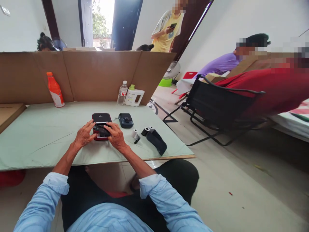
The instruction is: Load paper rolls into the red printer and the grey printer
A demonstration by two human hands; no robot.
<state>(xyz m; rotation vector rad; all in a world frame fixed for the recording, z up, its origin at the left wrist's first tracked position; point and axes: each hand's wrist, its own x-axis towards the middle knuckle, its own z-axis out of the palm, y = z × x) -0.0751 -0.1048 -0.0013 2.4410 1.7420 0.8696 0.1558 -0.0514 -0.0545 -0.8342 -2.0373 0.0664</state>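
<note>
A small black-and-red label printer (101,117) lies on the green-covered table in front of me, its lid apparently raised and a dark opening showing. My left hand (83,134) grips its left side, thumb at the near edge. From the right, my right hand (117,136) holds the near dark part, fingers bent over it. My fingers partly hide the inside. Just right of the printer sits a second dark portable printer (126,120). Nearer me are a white paper roll (134,132), a small black-and-clear piece (137,139), a black-faced roll (145,131) and a dark pouch (157,142).
A cardboard screen (101,74) borders the table's far side. Before it stand an orange bottle (55,90), a clear water bottle (122,93) and a white jug (134,97). A black folding chair (214,106) is to the right. Other people are beyond the screen and at right.
</note>
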